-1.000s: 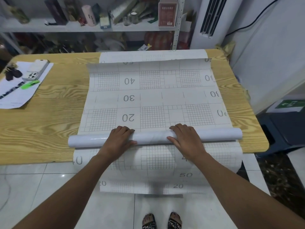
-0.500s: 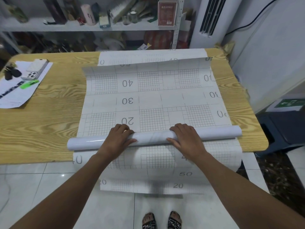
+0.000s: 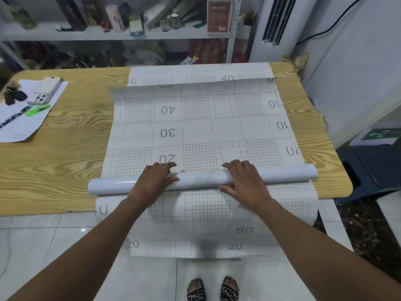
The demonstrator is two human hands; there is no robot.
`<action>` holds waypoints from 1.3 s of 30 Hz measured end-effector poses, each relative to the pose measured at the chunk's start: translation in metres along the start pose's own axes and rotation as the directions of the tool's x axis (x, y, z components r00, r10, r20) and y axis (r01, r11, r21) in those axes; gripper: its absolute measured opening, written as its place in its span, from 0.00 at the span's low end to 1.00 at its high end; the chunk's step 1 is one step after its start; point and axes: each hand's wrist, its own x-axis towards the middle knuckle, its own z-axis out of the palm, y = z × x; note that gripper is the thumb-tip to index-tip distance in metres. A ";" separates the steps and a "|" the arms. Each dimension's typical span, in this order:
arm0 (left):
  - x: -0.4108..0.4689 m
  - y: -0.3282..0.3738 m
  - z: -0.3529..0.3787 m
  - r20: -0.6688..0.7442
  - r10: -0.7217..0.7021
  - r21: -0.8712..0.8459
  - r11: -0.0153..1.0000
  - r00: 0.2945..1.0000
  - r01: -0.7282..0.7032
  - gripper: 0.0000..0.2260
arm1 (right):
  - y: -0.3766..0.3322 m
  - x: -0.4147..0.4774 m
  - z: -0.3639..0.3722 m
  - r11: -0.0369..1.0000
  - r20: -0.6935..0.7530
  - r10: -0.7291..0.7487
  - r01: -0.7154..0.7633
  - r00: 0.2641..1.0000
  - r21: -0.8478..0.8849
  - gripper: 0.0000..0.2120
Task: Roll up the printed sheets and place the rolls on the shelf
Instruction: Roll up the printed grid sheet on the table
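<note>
Clamped left hand (image 3: 152,183) and right hand (image 3: 247,185) fingers over roll (image 3: 199,180), prob to wind it tight and straight.

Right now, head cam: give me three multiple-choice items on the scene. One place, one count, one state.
1. The white phone lies at the wooden table's: A far left; B far right; C near edge, middle.
2. Hands gripping the glossy white roll: A none; B one; C two.
3. The gridded printed sheet is: A fully rolled; B partly rolled; C folded.

A: the phone sits at the far left.
C: the left hand and right hand both grip it.
B: flat sheet extends beyond the roll.
</note>
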 end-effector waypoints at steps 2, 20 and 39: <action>0.000 0.002 -0.001 -0.007 -0.019 -0.015 1.000 1.000 0.018 0.18 | 0.001 0.002 0.001 1.000 -0.018 0.000 0.000 1.000 0.010 0.26; -0.004 -0.009 0.016 -0.007 0.123 0.127 0.985 0.992 -0.121 0.24 | -0.001 0.006 -0.007 0.999 0.083 -0.017 0.019 0.996 -0.026 0.25; -0.007 -0.008 0.022 -0.088 0.184 0.115 0.978 0.979 -0.173 0.29 | -0.003 0.004 -0.009 0.999 0.097 -0.008 0.004 0.995 0.041 0.26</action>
